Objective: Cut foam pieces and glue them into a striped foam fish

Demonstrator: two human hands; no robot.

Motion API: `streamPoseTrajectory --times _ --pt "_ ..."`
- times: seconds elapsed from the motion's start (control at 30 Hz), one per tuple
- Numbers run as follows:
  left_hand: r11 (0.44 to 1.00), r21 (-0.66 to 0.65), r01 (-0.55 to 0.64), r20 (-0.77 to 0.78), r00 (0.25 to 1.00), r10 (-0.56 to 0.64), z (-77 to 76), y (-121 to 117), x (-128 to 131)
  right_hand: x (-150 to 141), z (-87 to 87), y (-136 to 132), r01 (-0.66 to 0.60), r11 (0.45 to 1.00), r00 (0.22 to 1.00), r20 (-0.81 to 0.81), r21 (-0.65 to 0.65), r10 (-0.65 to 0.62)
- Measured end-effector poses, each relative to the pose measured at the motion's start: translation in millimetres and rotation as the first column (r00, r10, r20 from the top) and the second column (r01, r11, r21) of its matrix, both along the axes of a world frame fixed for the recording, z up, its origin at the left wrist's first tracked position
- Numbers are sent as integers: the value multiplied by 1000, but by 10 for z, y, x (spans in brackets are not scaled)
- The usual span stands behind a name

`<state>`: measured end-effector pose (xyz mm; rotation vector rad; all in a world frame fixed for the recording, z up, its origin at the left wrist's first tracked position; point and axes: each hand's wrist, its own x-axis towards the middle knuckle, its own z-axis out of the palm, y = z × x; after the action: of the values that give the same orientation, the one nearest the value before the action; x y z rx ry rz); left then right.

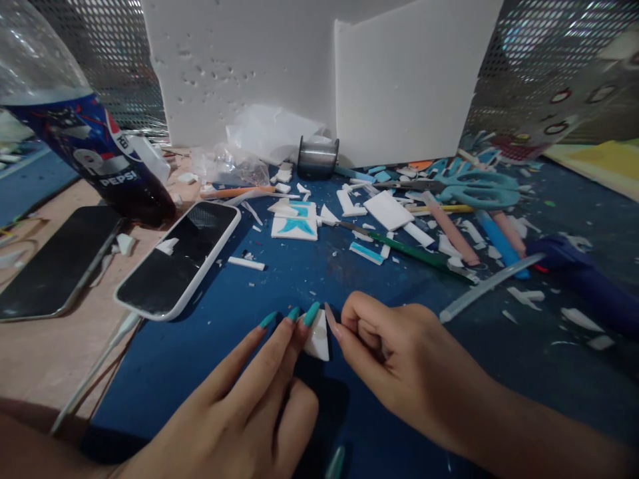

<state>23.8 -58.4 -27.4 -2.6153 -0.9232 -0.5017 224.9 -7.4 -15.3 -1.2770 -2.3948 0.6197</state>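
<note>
White piece (318,340): flat on the blue mat (239,412), under the left hand's fingertips.
Left hand (249,399): palm down, mostly open, three fingers stretched together onto the piece's upper left side, pressing rather than gripping.
Right hand (404,346): loosely curled, thumb out, its tip at the piece's right edge; cannot tell if it holds anything.
Just beyond the hands: white stick (246,263), then a tile (294,229) with blue shapes.
Right of the tile: green knife (419,255), scissors (474,189) farther out, glue gun (584,279) at far right.
Left: white-edged phone (177,259), bottle (100,153) behind it.
</note>
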Motion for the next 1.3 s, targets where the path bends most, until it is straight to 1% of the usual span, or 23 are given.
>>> streamPoseTrajectory --times 0.17,0.3,0.43,0.6,0.9,1.07,1.17,1.3 --pt "1000 -11 3 10 1000 -3 -15 9 1 9 -1 -14 2 1000 1000 25 -12 -2" --pt "1000 -5 -2 9 1000 2 -24 5 4 3 7 -2 -4 1000 1000 12 -8 4" --pt "1000 15 -2 2 1000 2 -2 -3 17 -5 12 6 -6 1000 1000 5 6 6" --pt "999 39 0 -14 1000 1 -9 -4 13 -12 33 7 -8 1000 1000 22 -15 8" --pt "1000 12 5 -17 1000 -5 12 15 14 -13 57 17 -4 999 1000 24 -35 4" --pt "999 44 11 11 1000 -11 -18 18 28 -12 50 7 -4 1000 1000 27 -31 4" --pt "1000 26 3 -2 1000 -3 -26 19 29 -7 41 10 0 1000 1000 27 -27 1" --pt "1000 29 -5 -18 1000 6 -18 18 22 -5 40 14 -2 999 1000 29 -53 4"
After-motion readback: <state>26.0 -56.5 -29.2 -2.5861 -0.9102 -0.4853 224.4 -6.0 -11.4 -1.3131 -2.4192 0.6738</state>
